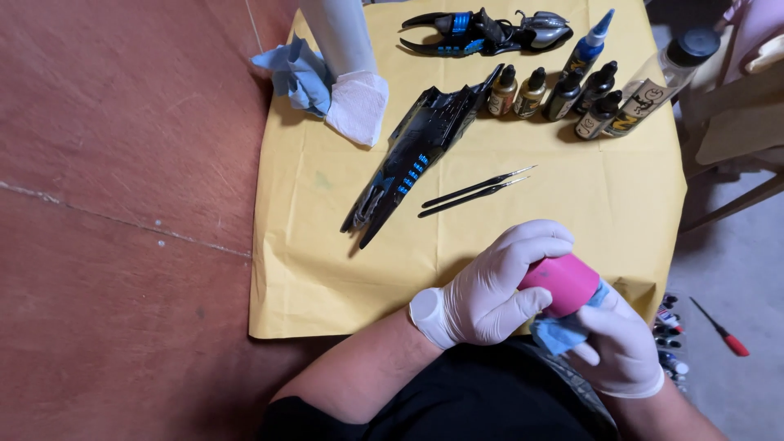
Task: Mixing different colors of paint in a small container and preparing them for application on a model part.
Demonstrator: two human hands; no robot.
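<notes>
1. At the near edge of the yellow paper (327,278), your left hand (490,290) is clamped around a pink cylinder (563,282), fingers curled over its top and thumb pressed against its side.
2. Your right hand (621,347) is closed beneath it, pinching a blue cloth (559,333) against the cylinder's lower end. Both hands are gloved in white.
3. By the look of it, you are wiping or drying the cylinder with the cloth, partway through: only the lower end is covered. Whether the cylinder is a cap, a cup or a roll, you cannot tell from here.
4. To carry on, keep the left grip firm and turn the cylinder against the cloth; a loose hold could let it slip toward your lap.
5. Mid-paper lies a long black model part (412,155) with blue marks, and just to its right two thin brushes (478,194) lie side by side, well apart from your hands.
6. Along the far edge sit a second black-and-blue part (482,34) and a cluster of small paint bottles (555,91), with a larger bottle (661,82) leaning at the far right corner.
7. At the far left corner, a white tube (339,33) stands on a white wipe (358,106) beside another blue cloth.
8. Off the table's right side, a red-handled screwdriver (720,328) lies on the floor.
</notes>
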